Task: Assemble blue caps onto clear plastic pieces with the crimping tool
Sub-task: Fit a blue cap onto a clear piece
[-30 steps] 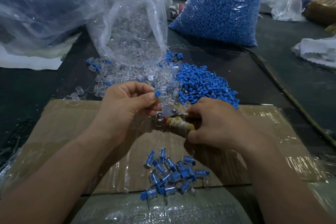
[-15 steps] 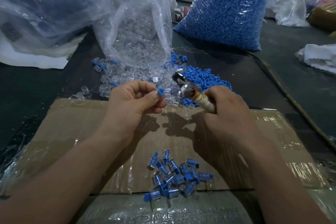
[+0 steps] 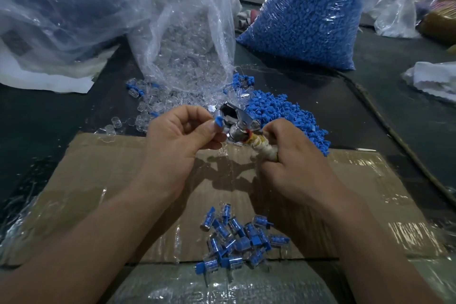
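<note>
Left hand (image 3: 183, 140) pinches blue cap (image 3: 218, 121) at crimping tool (image 3: 237, 122) head for pressing; right hand (image 3: 293, 155) grips wrapped handle.

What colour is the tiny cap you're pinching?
Blue. The head view shows the cap pinched in the left hand, beside the crimping tool.

Crimping tool (image 3: 235, 122) shiny metal; blue caps (image 3: 283, 116) matt plastic; cardboard (image 3: 103, 173) tape-glossed.
</note>
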A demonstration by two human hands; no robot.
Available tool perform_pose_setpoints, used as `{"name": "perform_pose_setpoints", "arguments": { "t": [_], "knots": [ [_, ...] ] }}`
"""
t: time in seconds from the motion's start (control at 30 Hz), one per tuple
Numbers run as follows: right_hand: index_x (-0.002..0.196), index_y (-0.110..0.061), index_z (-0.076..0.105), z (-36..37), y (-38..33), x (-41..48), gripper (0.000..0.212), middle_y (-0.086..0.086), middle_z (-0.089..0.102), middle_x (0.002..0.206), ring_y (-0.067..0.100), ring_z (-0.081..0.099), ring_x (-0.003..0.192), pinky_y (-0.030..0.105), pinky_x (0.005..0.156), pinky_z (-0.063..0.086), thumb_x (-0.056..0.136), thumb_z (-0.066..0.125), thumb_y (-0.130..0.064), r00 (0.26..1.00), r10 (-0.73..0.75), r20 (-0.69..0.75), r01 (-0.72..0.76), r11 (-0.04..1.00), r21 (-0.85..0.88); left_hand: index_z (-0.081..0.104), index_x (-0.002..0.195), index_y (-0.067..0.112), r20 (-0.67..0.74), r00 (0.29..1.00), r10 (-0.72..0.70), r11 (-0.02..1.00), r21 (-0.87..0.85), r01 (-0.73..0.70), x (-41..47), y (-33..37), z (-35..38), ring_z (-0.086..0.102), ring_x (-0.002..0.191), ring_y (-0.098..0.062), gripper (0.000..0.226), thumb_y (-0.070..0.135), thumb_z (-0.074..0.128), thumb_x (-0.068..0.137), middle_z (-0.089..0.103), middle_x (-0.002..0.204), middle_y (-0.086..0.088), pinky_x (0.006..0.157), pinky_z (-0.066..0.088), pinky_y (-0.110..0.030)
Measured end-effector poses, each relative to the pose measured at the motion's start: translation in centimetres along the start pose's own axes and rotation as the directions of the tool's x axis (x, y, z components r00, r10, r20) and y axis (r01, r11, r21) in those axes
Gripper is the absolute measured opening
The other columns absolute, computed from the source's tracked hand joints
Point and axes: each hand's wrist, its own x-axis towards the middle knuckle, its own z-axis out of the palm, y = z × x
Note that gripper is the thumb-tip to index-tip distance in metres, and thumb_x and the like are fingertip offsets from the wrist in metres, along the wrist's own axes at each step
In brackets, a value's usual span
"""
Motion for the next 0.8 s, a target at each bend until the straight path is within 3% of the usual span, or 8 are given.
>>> {"name": "perform_pose_setpoints", "arguments": {
  "t": [0.17,0.4,0.8],
  "knots": [
    [0.091,-0.028,0.036,0.05,-0.04,-0.08,0.023,-0.016,0.036,0.082,-0.002,0.036,0.076,0.013,0.057,0.022,0.078,0.054,-0.027,1.000,-0.006,0.030,0.006,1.000,0.004,0.060,0.074,0.011,-0.002,1.000,0.012,0.999,0.043,-0.012,-0.16,0.17,0.05,0.064,0.058,-0.009,0.009,0.012,0.061,0.065,0.068,0.063,0.001,0.055,0.051,-0.015],
    [0.084,-0.033,0.033,0.17,-0.02,0.22,0.025,-0.018,0.034,0.077,-0.006,0.033,0.072,0.015,0.057,0.021,0.077,0.056,-0.025,0.999,-0.005,0.050,0.008,0.999,-0.043,0.060,0.075,0.009,-0.011,0.999,0.032,0.993,0.113,-0.030,-0.33,0.26,0.38,0.063,0.058,-0.008,0.015,-0.005,0.059,0.077,0.066,0.062,0.001,0.055,0.050,-0.013],
    [0.068,-0.032,0.032,0.08,-0.76,0.15,0.029,-0.015,0.042,0.069,-0.001,0.037,0.064,0.020,0.053,0.022,0.079,0.057,-0.020,0.999,0.016,0.039,-0.016,1.000,-0.011,0.059,0.073,0.011,-0.040,0.995,0.089,0.964,0.254,-0.076,-0.74,0.61,0.69,0.061,0.055,-0.003,0.019,-0.007,0.059,0.080,0.062,0.066,-0.002,0.053,0.048,-0.010]
  ]
}}
